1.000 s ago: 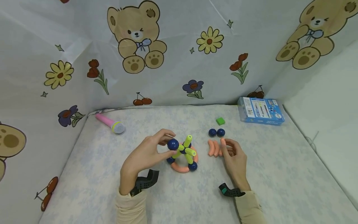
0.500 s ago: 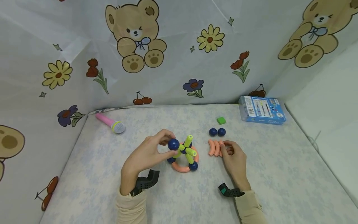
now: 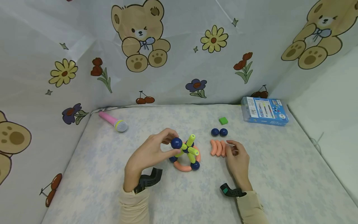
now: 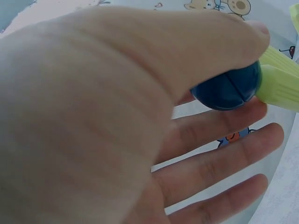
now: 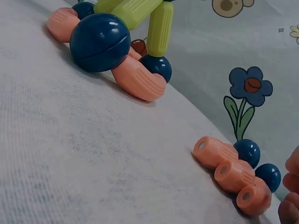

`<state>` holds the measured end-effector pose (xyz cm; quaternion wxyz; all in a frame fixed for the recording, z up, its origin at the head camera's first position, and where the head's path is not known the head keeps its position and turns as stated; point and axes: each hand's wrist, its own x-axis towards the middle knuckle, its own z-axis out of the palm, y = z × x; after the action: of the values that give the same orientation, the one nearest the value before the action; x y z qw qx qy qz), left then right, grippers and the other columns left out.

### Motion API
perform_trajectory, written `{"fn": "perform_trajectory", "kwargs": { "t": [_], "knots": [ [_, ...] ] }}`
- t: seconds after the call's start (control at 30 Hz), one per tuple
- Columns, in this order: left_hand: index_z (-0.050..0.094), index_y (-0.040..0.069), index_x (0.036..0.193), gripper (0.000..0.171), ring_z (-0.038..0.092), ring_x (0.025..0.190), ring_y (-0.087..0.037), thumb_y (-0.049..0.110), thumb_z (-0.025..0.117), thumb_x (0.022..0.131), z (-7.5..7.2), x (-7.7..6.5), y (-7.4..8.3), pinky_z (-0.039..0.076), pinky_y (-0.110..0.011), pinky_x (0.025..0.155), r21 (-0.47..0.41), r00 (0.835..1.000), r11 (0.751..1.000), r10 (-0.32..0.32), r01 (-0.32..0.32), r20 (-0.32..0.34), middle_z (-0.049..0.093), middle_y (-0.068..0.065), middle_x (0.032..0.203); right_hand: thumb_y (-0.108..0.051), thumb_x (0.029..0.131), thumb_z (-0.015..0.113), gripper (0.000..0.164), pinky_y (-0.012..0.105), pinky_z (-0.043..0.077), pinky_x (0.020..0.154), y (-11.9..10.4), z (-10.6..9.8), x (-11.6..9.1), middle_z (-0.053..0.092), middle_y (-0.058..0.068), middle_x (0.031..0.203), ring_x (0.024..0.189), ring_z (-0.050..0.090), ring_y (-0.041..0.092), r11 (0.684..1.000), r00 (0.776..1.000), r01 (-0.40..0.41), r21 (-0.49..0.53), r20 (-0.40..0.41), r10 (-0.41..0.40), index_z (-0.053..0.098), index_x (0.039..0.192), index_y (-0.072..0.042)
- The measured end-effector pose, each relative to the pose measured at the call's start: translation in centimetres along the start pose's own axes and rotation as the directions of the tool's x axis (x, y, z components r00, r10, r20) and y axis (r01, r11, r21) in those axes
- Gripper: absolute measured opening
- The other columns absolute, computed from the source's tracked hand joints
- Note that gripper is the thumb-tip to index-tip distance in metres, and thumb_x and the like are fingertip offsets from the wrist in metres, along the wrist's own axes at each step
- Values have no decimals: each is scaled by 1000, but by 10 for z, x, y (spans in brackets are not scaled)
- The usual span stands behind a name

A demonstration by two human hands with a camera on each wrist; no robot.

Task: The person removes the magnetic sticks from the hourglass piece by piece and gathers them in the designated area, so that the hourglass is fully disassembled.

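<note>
My left hand [image 3: 151, 152] pinches a dark blue ball [image 3: 176, 143] between thumb and index finger; its other fingers stretch out below in the left wrist view. That ball joins a yellow-green rod [image 4: 280, 86] of a magnetic stick-and-ball model, whose base ring of orange curved sticks [image 3: 182, 168] and blue balls [image 3: 195, 165] stands on the table. Right of the model, three loose orange curved sticks [image 3: 218, 148] lie side by side. My right hand [image 3: 238, 163] is beside the rightmost one, fingers loosely bent, holding nothing; in the right wrist view a gap separates its fingertips [image 5: 292, 175] from the sticks.
Two loose blue balls [image 3: 219, 132] sit behind the orange sticks, with a green block [image 3: 223, 121] farther back. A blue toy box [image 3: 265, 111] lies at the back right. At the back left is a pink toy microphone [image 3: 113, 121]. A printed cloth [image 3: 173, 62] hangs behind the table.
My right hand has lowered an orange curved stick beside the other two and let go of it, moving slightly right. The left hand keeps its pinch on the blue ball. The head view has shifted slightly.
</note>
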<state>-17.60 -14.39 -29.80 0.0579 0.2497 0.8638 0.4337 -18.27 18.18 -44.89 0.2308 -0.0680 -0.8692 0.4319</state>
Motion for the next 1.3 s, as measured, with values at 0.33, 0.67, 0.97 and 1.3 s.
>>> {"fn": "perform_trajectory", "kwargs": {
  "t": [0.33, 0.67, 0.97, 1.3],
  "knots": [
    [64, 17, 119, 38, 65, 103, -13, 25, 84, 89, 4, 2, -1, 57, -40, 97, 1, 999, 999, 32, -32, -27, 68, 8, 110, -1, 98, 68, 25, 10, 47, 72, -57, -7, 6, 73, 9, 113, 85, 58, 7, 938, 961, 257, 234, 42, -274, 72, 123, -5],
    [58, 19, 117, 48, 70, 107, -18, 26, 90, 82, 10, 10, -12, 56, -43, 98, -76, 998, 997, 24, -28, -53, 71, 5, 101, 12, 92, 69, 33, 19, 52, 73, -139, -7, 15, 73, 12, 110, 88, 62, 15, 750, 798, 477, 458, 132, -588, 71, 120, -4],
    [58, 17, 116, 45, 70, 102, -14, 15, 89, 83, 11, 10, -17, 57, -43, 97, -128, 997, 989, 67, -73, -50, 71, 4, 104, 6, 93, 70, 31, 22, 53, 70, -141, 8, 9, 74, 6, 110, 90, 63, 15, 756, 802, 435, 489, 173, -572, 72, 118, -11],
    [74, 15, 117, 27, 69, 114, -19, 12, 81, 91, 21, 19, -51, 52, -53, 104, -367, 999, 929, 52, -49, -2, 73, -1, 116, 2, 91, 75, 30, 26, 53, 69, -141, 13, 8, 73, 4, 109, 88, 60, 18, 757, 787, 443, 481, 195, -585, 74, 118, -13]
  ]
}}
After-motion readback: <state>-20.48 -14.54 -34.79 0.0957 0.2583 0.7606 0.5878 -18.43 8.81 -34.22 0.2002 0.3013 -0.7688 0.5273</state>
